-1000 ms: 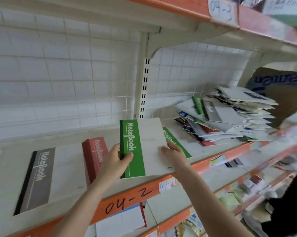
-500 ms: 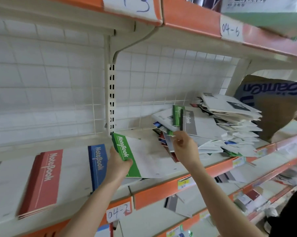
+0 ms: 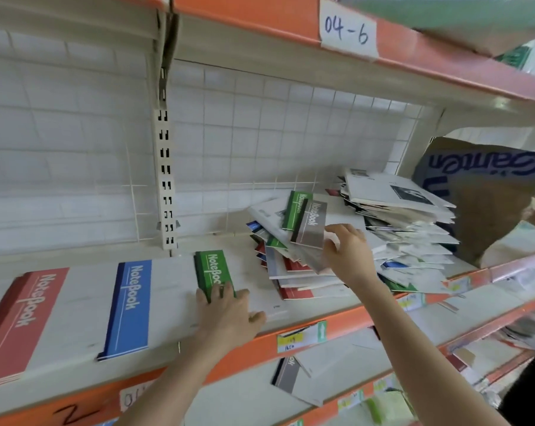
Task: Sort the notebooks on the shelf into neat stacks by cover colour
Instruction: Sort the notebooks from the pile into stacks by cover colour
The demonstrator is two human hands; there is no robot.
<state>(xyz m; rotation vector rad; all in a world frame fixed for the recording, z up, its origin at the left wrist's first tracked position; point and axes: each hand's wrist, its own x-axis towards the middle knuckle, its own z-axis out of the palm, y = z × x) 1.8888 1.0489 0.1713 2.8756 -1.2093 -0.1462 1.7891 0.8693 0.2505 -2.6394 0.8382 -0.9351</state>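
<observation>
Notebook heap (image 3: 352,241) blocks right; back shelf (image 3: 198,244) open.

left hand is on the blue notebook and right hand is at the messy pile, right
No: the head view shows the left hand on the green notebook, not the blue notebook. The right hand is at the messy pile.

The picture's left edge is cutting off the red notebook stack (image 3: 23,321) on the shelf (image 3: 60,261), and the left hand (image 3: 229,315) is covering the near end of the green notebook (image 3: 212,270). The right hand (image 3: 349,253) is hiding the right edge of the grey notebook (image 3: 312,224), so it is not showing whether its fingers (image 3: 337,233) are gripping it. The price labels (image 3: 301,336) are blurring past reading.
</observation>
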